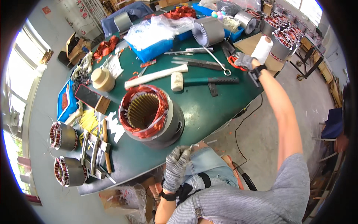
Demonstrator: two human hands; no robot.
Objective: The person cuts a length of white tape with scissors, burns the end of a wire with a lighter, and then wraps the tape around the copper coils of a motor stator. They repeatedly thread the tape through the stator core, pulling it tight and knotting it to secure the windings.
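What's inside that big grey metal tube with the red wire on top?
Inside the grey tube, yellowish strips line the wall, below the red wire ring. The near wall is hidden behind the front rim, and I can't make out the bottom.

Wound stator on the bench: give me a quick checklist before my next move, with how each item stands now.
1. Wound stator open end up: ok.
2. Left hand away from its red windings: ok, in front of the table edge.
3. Small white piece at the left fingertips: ok, pinched.
4. Right hand at the red-handled scissors: ok; firm grip: cannot tell.
5. Mallet off the table: not ok.
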